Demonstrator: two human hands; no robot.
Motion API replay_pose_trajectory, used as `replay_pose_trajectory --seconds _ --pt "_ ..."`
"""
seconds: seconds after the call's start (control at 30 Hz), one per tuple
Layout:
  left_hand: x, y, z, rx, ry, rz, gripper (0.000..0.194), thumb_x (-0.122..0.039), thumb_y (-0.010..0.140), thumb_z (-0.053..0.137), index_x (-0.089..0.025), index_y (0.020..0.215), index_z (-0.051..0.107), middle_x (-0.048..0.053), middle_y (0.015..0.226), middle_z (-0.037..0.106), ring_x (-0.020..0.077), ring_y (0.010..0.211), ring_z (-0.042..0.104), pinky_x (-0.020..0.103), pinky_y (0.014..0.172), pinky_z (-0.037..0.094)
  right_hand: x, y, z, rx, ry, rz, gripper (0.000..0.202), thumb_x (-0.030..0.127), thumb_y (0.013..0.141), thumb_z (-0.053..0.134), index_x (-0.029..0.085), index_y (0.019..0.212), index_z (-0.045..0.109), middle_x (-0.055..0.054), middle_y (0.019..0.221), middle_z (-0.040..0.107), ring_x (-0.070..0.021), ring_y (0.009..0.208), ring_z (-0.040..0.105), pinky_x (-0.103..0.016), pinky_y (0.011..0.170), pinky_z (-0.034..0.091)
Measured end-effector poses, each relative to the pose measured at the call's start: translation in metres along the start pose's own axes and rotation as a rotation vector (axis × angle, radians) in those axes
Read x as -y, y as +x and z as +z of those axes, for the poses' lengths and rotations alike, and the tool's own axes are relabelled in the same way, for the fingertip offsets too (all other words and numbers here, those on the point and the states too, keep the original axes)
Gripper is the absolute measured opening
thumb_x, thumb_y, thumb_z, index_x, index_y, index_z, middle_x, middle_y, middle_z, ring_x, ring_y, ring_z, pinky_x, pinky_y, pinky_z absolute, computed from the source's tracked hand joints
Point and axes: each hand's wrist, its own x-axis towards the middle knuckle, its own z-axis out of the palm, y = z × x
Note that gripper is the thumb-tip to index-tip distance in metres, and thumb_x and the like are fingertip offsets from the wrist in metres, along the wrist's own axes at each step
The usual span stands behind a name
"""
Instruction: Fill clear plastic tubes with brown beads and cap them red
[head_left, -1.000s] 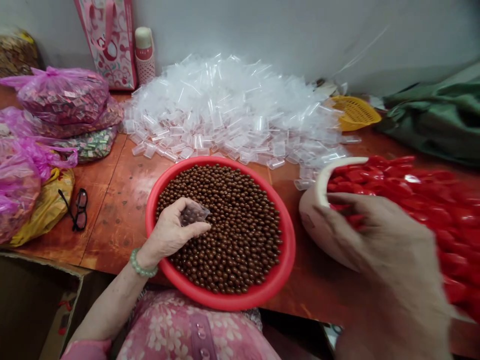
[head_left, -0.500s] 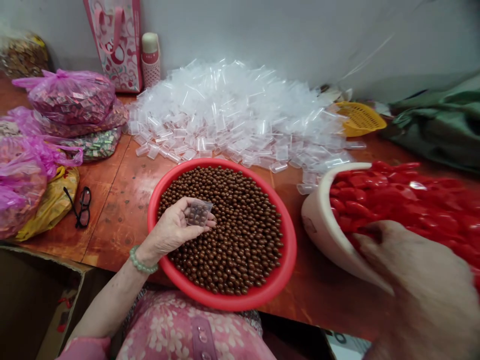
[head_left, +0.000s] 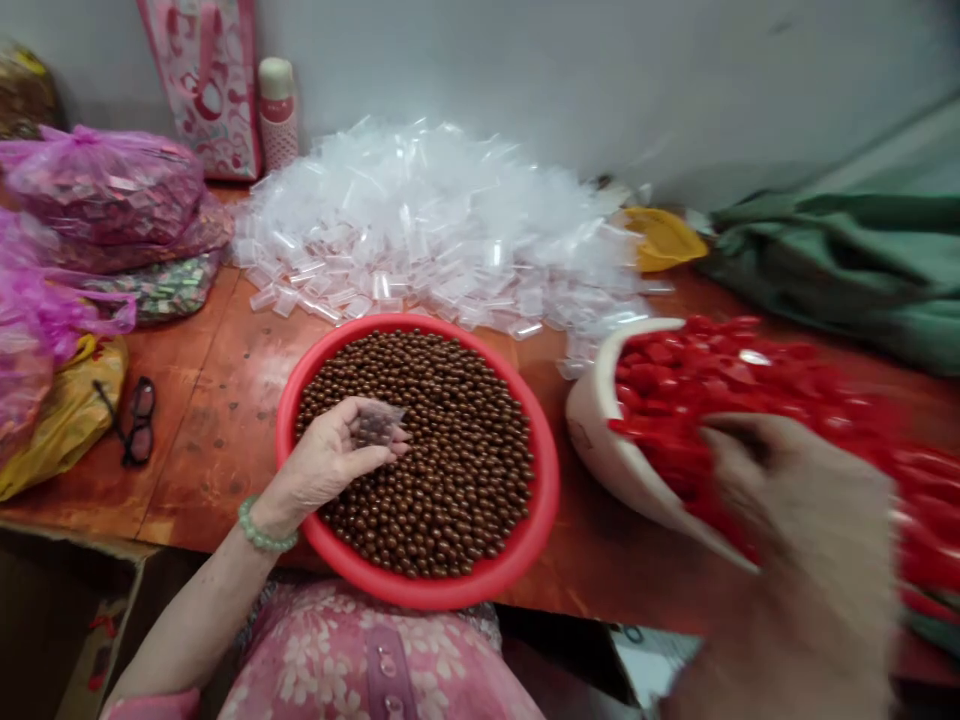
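Observation:
My left hand (head_left: 330,455) holds a small clear container (head_left: 375,425) with brown balls inside, above a red basin (head_left: 541,480). The basin is filled with glossy brown balls (head_left: 450,440). At the right, my right hand (head_left: 802,510) is over a cream tub (head_left: 600,420) of red plastic pieces (head_left: 675,370). Motion blurs this hand, and its fingertips are hidden among the red pieces.
Behind the basin lies a heap of clear plastic containers (head_left: 435,220). Pink bags (head_left: 112,190), a yellow bag (head_left: 71,415) and glasses (head_left: 140,420) are on the left. A yellow basket (head_left: 664,240) and green cloth (head_left: 840,260) lie at the back right.
The whole view has shifted, with things appearing further left. My left hand still holds the clear container over the basin. My right hand remains at the red pieces, with its back turned more upright.

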Motion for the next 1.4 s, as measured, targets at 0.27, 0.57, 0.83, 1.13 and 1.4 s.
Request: replay_pose_trajectory --seconds 0.27,0.57,0.83,1.13,1.4 --pt "0.004 0.002 -0.012 -0.035 0.158 0.017 0.032 -0.024 0.078 0.074 -0.018 0.106 0.060 0.003 0.097 0.071 0.0135 0.091 0.067 0.026 0.087 0.054 0.011 -0.014 -0.015 0.091 0.214 0.087 0.029 0.038 0.079 0.049 0.019 0.090 0.069 -0.011 0.089 0.073 -0.0241 0.081 0.067 -0.038 0.080 0.051" --pt "-0.002 -0.003 -0.008 -0.119 0.199 0.019 0.029 -0.023 0.079 0.074 -0.019 0.105 0.063 0.002 0.098 0.071 0.0139 0.092 0.068 0.023 0.085 0.055 0.030 -0.058 -0.005 0.409 0.440 -0.101 0.015 0.032 0.079 0.060 0.022 0.081 0.072 -0.006 0.080 0.073 -0.0237 0.073 0.065 -0.041 0.078 0.052" --pt "-0.008 0.001 -0.001 -0.200 0.185 0.012 0.032 -0.020 0.072 0.079 -0.017 0.101 0.065 0.003 0.095 0.071 0.0139 0.086 0.068 0.023 0.082 0.056 0.077 -0.101 0.080 0.383 0.716 -0.075 0.022 0.035 0.083 0.061 0.024 0.099 0.070 -0.008 0.104 0.073 -0.0267 0.100 0.064 -0.045 0.090 0.053" --pt "-0.005 0.000 -0.001 -0.177 0.190 0.044 0.028 -0.019 0.075 0.076 -0.017 0.100 0.063 0.002 0.093 0.071 0.0136 0.088 0.068 0.024 0.083 0.054 0.060 -0.130 0.088 0.270 0.898 0.093 0.024 0.040 0.085 0.056 0.021 0.097 0.065 -0.007 0.091 0.073 -0.0239 0.086 0.067 -0.041 0.081 0.057" --pt "0.000 -0.006 0.015 -0.155 0.315 0.073 0.023 -0.025 0.073 0.078 -0.019 0.089 0.063 -0.001 0.084 0.068 0.0112 0.077 0.063 0.022 0.075 0.049 0.084 -0.119 0.023 -0.009 0.969 0.119 0.016 0.034 0.083 0.067 0.022 0.087 0.056 -0.006 0.097 0.065 -0.0184 0.084 0.066 -0.033 0.073 0.057"
